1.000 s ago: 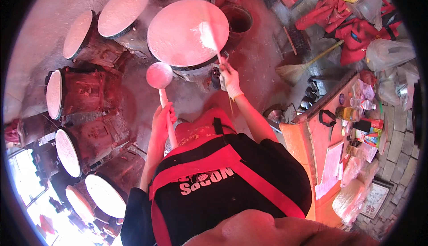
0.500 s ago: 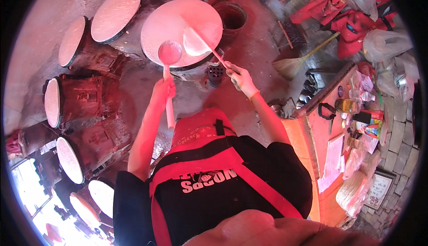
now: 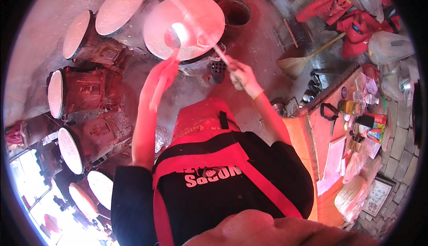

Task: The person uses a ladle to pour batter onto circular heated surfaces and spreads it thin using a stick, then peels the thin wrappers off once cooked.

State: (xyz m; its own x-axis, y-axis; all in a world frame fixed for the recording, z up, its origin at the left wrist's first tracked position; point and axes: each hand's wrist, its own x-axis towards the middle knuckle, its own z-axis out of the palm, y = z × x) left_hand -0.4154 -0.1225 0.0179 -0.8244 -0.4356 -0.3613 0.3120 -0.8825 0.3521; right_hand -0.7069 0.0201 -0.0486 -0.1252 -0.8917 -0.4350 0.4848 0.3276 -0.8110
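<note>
My left hand (image 3: pixel 166 74) is closed round the pale handle of a ladle. The ladle's round bowl (image 3: pixel 172 37) is over the near left part of a large round griddle (image 3: pixel 156 23), beside a bright white patch. Whether the bowl touches the surface I cannot tell. My right hand (image 3: pixel 243 80), with an orange band at the wrist, grips one end of a long thin stick (image 3: pixel 219 52). It slants up and left across the griddle, its far end blurred. A pale coating covers the griddle top.
More round-topped stoves (image 3: pixel 119 9) curve down the left side. A dark bucket (image 3: pixel 236 12) stands right of the griddle, with a straw broom (image 3: pixel 294 65) farther right. Bottles (image 3: pixel 350 107) and papers (image 3: pixel 332 161) lie on the table (image 3: pixel 312 130) at my right.
My left hand has moved the ladle away from me, farther over the griddle. The white patch under the stick has changed shape, and a bright one now shows by the bowl.
</note>
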